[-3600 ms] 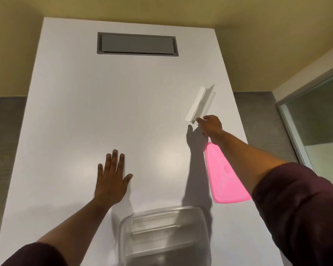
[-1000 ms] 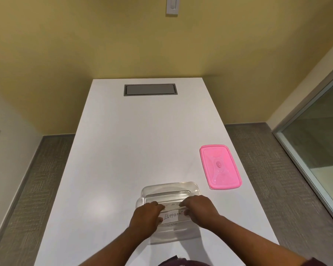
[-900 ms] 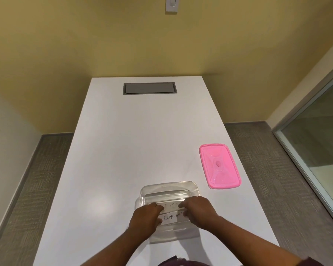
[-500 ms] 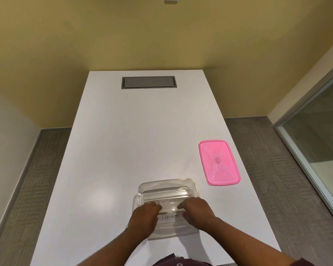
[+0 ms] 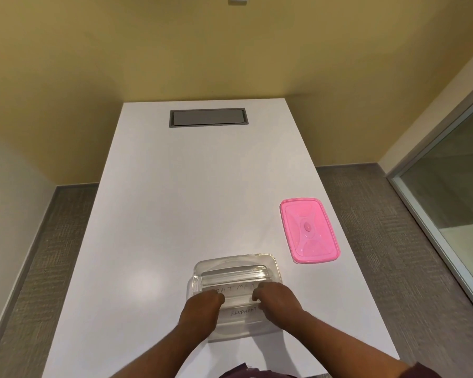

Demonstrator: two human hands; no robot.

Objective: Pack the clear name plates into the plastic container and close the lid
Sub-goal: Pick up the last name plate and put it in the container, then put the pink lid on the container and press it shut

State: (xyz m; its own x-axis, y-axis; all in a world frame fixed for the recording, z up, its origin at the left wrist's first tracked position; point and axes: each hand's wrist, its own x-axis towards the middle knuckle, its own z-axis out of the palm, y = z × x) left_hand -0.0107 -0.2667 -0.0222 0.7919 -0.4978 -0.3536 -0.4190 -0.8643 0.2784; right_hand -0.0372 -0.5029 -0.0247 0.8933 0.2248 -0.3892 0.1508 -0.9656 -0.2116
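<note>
From my head view, both hands are down in the container [image 5: 272,264] at the near edge of the tabletop [image 5: 175,214]. My left hand [image 5: 200,312] and right hand [image 5: 277,298] are curled, fingertips pinching the ends of a plate [image 5: 238,301] that lies between the "BATMAN" plate [image 5: 234,289] and the "ELEPHANT" plate [image 5: 243,312]. All the plates lie with their long axis left to right, across the container, lettering facing up towards me. The lid [image 5: 309,230] rests flat to the far right, well apart, its long axis running near to far. If this plate sits cocked on its neighbours, I think it could stand proud and stop the lid seating; being slick, it may also slip.
</note>
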